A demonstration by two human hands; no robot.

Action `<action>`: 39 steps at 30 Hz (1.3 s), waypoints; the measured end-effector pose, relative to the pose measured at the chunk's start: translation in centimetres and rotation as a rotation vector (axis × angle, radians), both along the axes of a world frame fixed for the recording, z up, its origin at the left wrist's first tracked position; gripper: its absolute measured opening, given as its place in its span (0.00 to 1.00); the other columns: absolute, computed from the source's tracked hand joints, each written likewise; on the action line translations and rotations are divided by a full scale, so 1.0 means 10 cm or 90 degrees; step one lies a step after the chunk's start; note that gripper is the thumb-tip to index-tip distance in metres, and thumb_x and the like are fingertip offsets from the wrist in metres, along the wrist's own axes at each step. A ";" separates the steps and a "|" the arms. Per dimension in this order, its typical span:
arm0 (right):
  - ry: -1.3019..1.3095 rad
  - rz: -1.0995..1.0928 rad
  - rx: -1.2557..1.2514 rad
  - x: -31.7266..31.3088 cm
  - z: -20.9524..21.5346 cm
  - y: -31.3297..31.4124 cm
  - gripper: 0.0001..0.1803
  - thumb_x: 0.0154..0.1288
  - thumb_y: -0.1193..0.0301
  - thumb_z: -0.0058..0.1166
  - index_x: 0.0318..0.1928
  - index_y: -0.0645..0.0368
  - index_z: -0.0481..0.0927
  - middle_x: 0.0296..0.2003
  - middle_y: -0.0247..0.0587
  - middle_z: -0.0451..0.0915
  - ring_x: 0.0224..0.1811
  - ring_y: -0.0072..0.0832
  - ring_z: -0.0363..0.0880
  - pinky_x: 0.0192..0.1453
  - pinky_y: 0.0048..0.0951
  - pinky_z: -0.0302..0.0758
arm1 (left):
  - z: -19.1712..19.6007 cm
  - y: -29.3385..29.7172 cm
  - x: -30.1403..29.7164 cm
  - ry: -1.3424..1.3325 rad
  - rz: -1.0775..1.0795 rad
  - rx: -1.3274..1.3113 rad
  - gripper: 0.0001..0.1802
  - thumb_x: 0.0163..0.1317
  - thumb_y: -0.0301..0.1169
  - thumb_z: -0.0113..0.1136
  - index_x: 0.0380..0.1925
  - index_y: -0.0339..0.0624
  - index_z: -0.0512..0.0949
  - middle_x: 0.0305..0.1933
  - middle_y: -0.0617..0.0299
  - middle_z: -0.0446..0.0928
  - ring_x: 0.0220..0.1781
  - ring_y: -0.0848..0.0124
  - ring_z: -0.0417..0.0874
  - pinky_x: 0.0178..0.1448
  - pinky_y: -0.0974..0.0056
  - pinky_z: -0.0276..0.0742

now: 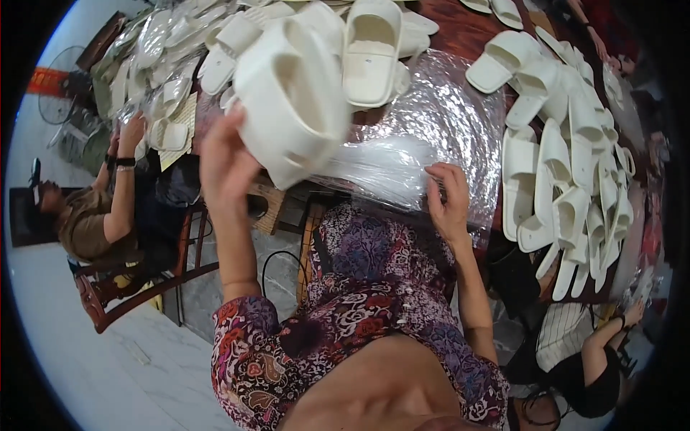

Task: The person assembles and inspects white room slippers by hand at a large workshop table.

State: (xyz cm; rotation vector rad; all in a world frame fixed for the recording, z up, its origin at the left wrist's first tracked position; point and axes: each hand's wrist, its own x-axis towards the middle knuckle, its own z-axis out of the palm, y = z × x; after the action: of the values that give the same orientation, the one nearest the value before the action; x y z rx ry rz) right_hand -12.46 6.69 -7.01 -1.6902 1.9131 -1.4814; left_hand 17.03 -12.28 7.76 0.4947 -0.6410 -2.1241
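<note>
My left hand (pixel 228 165) is raised and slightly blurred. Its fingers are closed on the side of a cream-white slipper (pixel 287 108), which tilts over the near table edge; I cannot tell whether a second one is pressed behind it. My right hand (pixel 449 197) rests at the right end of a stack of clear plastic bags (pixel 392 164), fingers loosely bent and apart from the thumb. Under the stack spreads a shiny sheet of clear plastic (pixel 460 108). Just past the held slipper stands another white slipper (pixel 370 61), sole towards me.
A large heap of white slippers (pixel 571 165) covers the table's right side. More slippers, some in clear bags (pixel 154 43), crowd the far left. One person (pixel 100 215) sits at left handling bagged slippers; another (pixel 596 352) works at lower right. A wooden chair (pixel 180 287) stands at left.
</note>
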 end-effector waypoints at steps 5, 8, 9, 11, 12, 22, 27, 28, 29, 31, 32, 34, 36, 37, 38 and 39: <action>-0.027 -0.073 -0.027 -0.08 0.10 0.25 0.11 0.65 0.80 0.55 0.48 0.64 0.80 0.45 0.48 0.78 0.48 0.41 0.79 0.55 0.36 0.74 | -0.32 0.81 -0.86 -0.221 0.011 -0.001 0.32 0.65 0.21 0.54 0.69 0.36 0.59 0.62 0.51 0.74 0.62 0.66 0.79 0.67 0.60 0.77; -0.107 -0.126 -0.073 -0.13 0.06 0.41 0.11 0.68 0.80 0.52 0.49 0.66 0.77 0.44 0.43 0.78 0.49 0.32 0.77 0.56 0.33 0.74 | -0.57 1.14 -1.26 -0.220 -0.014 0.016 0.30 0.67 0.21 0.54 0.68 0.35 0.58 0.62 0.50 0.73 0.62 0.63 0.79 0.67 0.60 0.76; -0.106 -0.129 -0.069 -0.13 -0.01 0.45 0.11 0.68 0.80 0.52 0.49 0.66 0.77 0.44 0.43 0.78 0.49 0.32 0.77 0.56 0.33 0.74 | -0.58 1.25 -1.41 -0.259 0.006 0.018 0.33 0.68 0.21 0.54 0.70 0.36 0.54 0.63 0.49 0.73 0.63 0.62 0.77 0.68 0.58 0.75; -0.332 -0.199 -0.085 -0.12 -0.10 0.53 0.12 0.71 0.79 0.49 0.53 0.67 0.73 0.48 0.42 0.77 0.50 0.29 0.77 0.56 0.29 0.74 | -0.76 1.37 -1.61 -0.208 0.002 0.024 0.35 0.70 0.21 0.52 0.72 0.36 0.49 0.66 0.46 0.70 0.65 0.63 0.75 0.68 0.57 0.75; -0.270 -0.214 -0.043 -0.16 -0.07 0.58 0.15 0.75 0.77 0.46 0.59 0.67 0.70 0.51 0.42 0.75 0.51 0.26 0.77 0.57 0.27 0.74 | -0.84 1.41 -1.72 -0.213 0.042 0.018 0.35 0.71 0.21 0.51 0.73 0.36 0.47 0.67 0.45 0.69 0.66 0.63 0.75 0.68 0.58 0.74; -0.305 -0.215 -0.016 -0.17 -0.14 0.58 0.22 0.75 0.72 0.50 0.65 0.67 0.66 0.58 0.48 0.71 0.61 0.36 0.72 0.64 0.33 0.72 | -1.22 1.61 -2.05 -0.157 -0.050 -0.030 0.50 0.71 0.19 0.50 0.77 0.44 0.24 0.68 0.41 0.66 0.66 0.61 0.74 0.68 0.61 0.72; -0.075 -0.203 0.038 -0.17 -0.07 0.54 0.29 0.67 0.69 0.60 0.64 0.67 0.68 0.60 0.56 0.68 0.63 0.46 0.70 0.68 0.42 0.69 | -0.96 1.51 -1.55 -0.217 -0.184 -0.128 0.53 0.71 0.23 0.57 0.78 0.51 0.25 0.72 0.39 0.64 0.68 0.57 0.74 0.70 0.58 0.72; -0.050 -0.210 0.053 -0.17 -0.05 0.53 0.29 0.65 0.70 0.61 0.64 0.67 0.69 0.60 0.56 0.68 0.63 0.47 0.70 0.68 0.42 0.69 | -0.92 1.49 -1.47 -0.250 -0.189 -0.136 0.49 0.70 0.22 0.57 0.79 0.48 0.34 0.70 0.40 0.68 0.64 0.61 0.79 0.69 0.60 0.73; -0.024 -0.216 0.068 -0.17 -0.04 0.52 0.29 0.64 0.71 0.62 0.63 0.67 0.69 0.60 0.55 0.68 0.63 0.48 0.69 0.68 0.42 0.68 | -0.88 1.45 -1.38 -0.250 -0.192 -0.132 0.49 0.70 0.22 0.57 0.79 0.48 0.34 0.70 0.40 0.68 0.64 0.61 0.79 0.69 0.60 0.73; -0.052 -0.228 0.062 -0.16 -0.04 0.50 0.29 0.63 0.72 0.62 0.63 0.66 0.70 0.60 0.55 0.68 0.63 0.48 0.69 0.68 0.43 0.68 | -0.81 1.35 -1.18 -0.348 -0.226 -0.217 0.42 0.71 0.21 0.56 0.78 0.44 0.45 0.66 0.44 0.73 0.61 0.65 0.81 0.67 0.62 0.75; -0.077 -0.241 0.053 -0.15 -0.04 0.50 0.29 0.62 0.72 0.63 0.62 0.66 0.71 0.59 0.54 0.68 0.63 0.48 0.69 0.68 0.43 0.67 | -0.80 1.30 -1.10 -0.370 -0.219 -0.231 0.34 0.71 0.22 0.56 0.74 0.39 0.57 0.61 0.48 0.77 0.57 0.69 0.82 0.66 0.64 0.76; -0.037 -0.268 0.051 -0.15 -0.04 0.53 0.28 0.61 0.73 0.63 0.62 0.65 0.72 0.59 0.54 0.68 0.63 0.48 0.69 0.68 0.44 0.67 | -0.79 1.20 -1.00 -0.394 -0.201 -0.250 0.31 0.71 0.22 0.56 0.72 0.39 0.61 0.59 0.50 0.78 0.55 0.71 0.82 0.63 0.66 0.76; 0.002 -0.292 0.048 -0.13 -0.01 0.54 0.28 0.61 0.74 0.63 0.61 0.64 0.73 0.58 0.54 0.68 0.63 0.48 0.68 0.67 0.44 0.67 | -0.80 1.14 -0.98 -0.452 -0.130 -0.293 0.22 0.69 0.24 0.59 0.63 0.39 0.74 0.52 0.56 0.81 0.52 0.74 0.81 0.56 0.70 0.76; 0.052 -0.286 0.046 -0.12 0.01 0.53 0.27 0.60 0.74 0.63 0.60 0.64 0.73 0.58 0.53 0.68 0.63 0.48 0.68 0.67 0.44 0.67 | -0.81 1.11 -0.99 -0.454 -0.131 -0.291 0.22 0.69 0.24 0.59 0.63 0.39 0.74 0.52 0.56 0.81 0.52 0.74 0.81 0.56 0.70 0.76; 0.102 -0.281 0.043 -0.10 0.02 0.53 0.26 0.60 0.74 0.63 0.59 0.64 0.74 0.58 0.53 0.68 0.62 0.48 0.69 0.67 0.45 0.67 | -0.81 1.08 -1.01 -0.512 -0.121 -0.387 0.21 0.68 0.24 0.60 0.61 0.38 0.76 0.51 0.57 0.81 0.51 0.73 0.82 0.55 0.69 0.77; 0.103 -0.283 0.045 -0.09 0.02 0.52 0.26 0.60 0.74 0.63 0.59 0.64 0.74 0.58 0.53 0.68 0.62 0.48 0.69 0.67 0.45 0.67 | -0.80 1.05 -1.04 -0.568 -0.112 -0.484 0.20 0.67 0.24 0.62 0.59 0.38 0.77 0.51 0.58 0.82 0.51 0.72 0.83 0.54 0.68 0.78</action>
State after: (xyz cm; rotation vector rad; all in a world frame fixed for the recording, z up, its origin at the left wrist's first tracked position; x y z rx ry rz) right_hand -13.40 11.85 -6.83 -1.4551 2.5223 -1.4223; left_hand 6.67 -1.77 -0.29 0.9519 -1.9384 -1.5411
